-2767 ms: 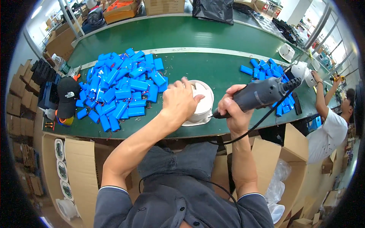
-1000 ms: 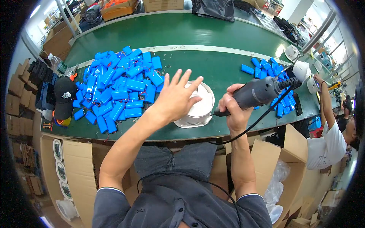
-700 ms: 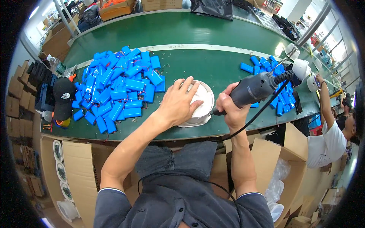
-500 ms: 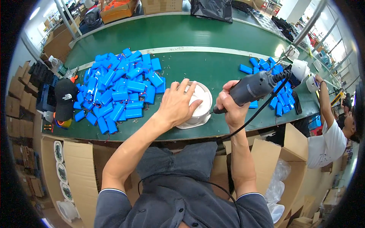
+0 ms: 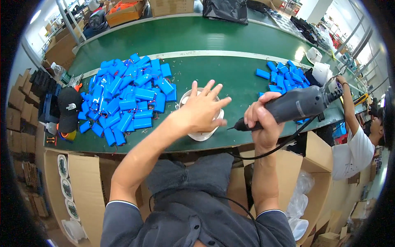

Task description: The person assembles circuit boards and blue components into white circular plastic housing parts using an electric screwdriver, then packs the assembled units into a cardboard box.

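Observation:
A white round plastic housing (image 5: 202,136) sits near the front edge of the green bench. My left hand (image 5: 201,110) is over it with fingers spread, hiding most of its top; whether the palm touches it I cannot tell. To the right, my right hand (image 5: 265,120) is wrapped round a black corded electric screwdriver (image 5: 297,103). The tool lies almost level in the air, its thin bit pointing left, apart from the housing. Left of the housing is a big heap of blue battery packs (image 5: 123,96) with thin wires.
A smaller heap of blue packs (image 5: 284,76) lies at the right, near white housings (image 5: 322,73). A black cap (image 5: 68,109) and a bottle (image 5: 61,73) stand at the left. Open cartons (image 5: 86,193) flank my legs. A co-worker's arm (image 5: 349,105) reaches in from the right.
The screwdriver has come away from the housing's right side and tipped more level, its back end swinging right. My left hand has shifted slightly and spread its fingers.

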A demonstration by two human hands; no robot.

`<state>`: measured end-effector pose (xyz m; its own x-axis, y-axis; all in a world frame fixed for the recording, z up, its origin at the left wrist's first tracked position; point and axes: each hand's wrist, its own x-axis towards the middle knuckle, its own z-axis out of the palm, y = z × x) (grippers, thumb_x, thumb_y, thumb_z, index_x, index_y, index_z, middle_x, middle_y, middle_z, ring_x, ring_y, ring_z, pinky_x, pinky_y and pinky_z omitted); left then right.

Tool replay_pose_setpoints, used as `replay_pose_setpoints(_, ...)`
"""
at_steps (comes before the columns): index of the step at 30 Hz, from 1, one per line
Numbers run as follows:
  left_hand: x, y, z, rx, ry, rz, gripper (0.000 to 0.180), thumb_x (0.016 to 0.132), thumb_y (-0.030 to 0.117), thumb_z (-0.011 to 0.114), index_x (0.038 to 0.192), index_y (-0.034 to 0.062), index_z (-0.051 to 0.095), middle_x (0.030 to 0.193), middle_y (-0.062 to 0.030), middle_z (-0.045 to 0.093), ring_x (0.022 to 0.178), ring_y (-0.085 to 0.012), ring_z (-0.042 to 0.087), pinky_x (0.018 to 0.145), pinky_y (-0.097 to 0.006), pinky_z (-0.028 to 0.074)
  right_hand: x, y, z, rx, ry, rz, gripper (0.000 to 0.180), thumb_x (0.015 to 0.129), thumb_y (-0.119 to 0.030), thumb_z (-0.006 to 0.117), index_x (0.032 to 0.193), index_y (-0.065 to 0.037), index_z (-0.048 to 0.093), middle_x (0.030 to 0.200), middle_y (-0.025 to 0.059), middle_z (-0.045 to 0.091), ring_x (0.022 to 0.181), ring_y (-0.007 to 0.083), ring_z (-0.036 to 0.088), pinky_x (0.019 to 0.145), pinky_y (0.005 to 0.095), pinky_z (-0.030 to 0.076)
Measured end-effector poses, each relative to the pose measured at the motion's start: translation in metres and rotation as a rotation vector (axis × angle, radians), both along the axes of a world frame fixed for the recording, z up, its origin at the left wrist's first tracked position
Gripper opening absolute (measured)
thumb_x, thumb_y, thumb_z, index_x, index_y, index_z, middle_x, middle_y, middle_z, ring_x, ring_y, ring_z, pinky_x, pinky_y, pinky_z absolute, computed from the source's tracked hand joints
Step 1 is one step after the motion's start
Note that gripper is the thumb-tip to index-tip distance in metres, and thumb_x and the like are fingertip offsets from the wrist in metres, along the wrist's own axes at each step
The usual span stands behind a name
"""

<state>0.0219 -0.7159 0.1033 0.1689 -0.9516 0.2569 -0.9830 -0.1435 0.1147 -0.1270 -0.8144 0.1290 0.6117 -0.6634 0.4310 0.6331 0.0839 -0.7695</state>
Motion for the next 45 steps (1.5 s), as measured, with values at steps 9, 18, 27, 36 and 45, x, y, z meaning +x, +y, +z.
replay_pose_setpoints(9,0.032,0.011,-0.025,0.003,0.197,-0.089,0.066,0.073,0.048,0.060,0.130,0.0216,0.042,0.121,-0.0228,0.041,0.109,-0.0399,0.043,0.084,-0.048,0.043,0.020,0.034,-0.034,-0.088,0.168,0.121,0.030,0.072,-0.010,0.061,0.093,-0.003,0.041,0.058,0.0055,0.045,0.044,0.0140,0.044,0.045,0.0273,0.039)
replay_pose_setpoints(18,-0.015,0.016,-0.024,-0.107,0.114,0.380,0.056,0.081,0.044,0.053,0.124,0.0089,0.046,0.103,-0.0219,0.045,0.091,-0.0337,0.047,0.061,-0.043,0.048,0.019,0.025,-0.030,-0.059,0.087,0.067,0.026,0.072,0.000,0.059,0.095,-0.002,0.045,0.065,0.0056,0.050,0.051,0.0111,0.048,0.047,0.0241,0.042)
replay_pose_setpoints(27,-0.016,0.016,-0.024,-0.129,0.125,0.376,0.056,0.080,0.042,0.055,0.125,0.0092,0.045,0.099,-0.0223,0.044,0.089,-0.0358,0.046,0.062,-0.043,0.048,0.023,0.023,-0.033,-0.043,0.083,0.063,0.026,0.072,0.002,0.056,0.095,0.000,0.044,0.063,0.0062,0.049,0.048,0.0118,0.047,0.045,0.0245,0.041)
replay_pose_setpoints(36,-0.019,0.017,-0.025,-0.163,0.082,0.372,0.056,0.078,0.041,0.057,0.122,0.0073,0.046,0.102,-0.0221,0.044,0.088,-0.0333,0.047,0.057,-0.041,0.049,0.028,0.028,-0.029,-0.081,0.244,0.010,0.020,0.073,0.001,0.056,0.090,-0.002,0.044,0.062,0.0048,0.048,0.048,0.0114,0.047,0.046,0.0248,0.041)
replay_pose_setpoints(45,-0.016,0.014,-0.028,-0.192,0.100,0.378,0.053,0.078,0.037,0.057,0.121,0.0075,0.048,0.098,-0.0201,0.045,0.086,-0.0325,0.048,0.057,-0.040,0.050,0.030,0.016,-0.032,-0.137,0.251,0.152,0.018,0.074,-0.005,0.055,0.084,-0.004,0.040,0.055,0.0046,0.043,0.043,0.0117,0.040,0.042,0.0251,0.034)
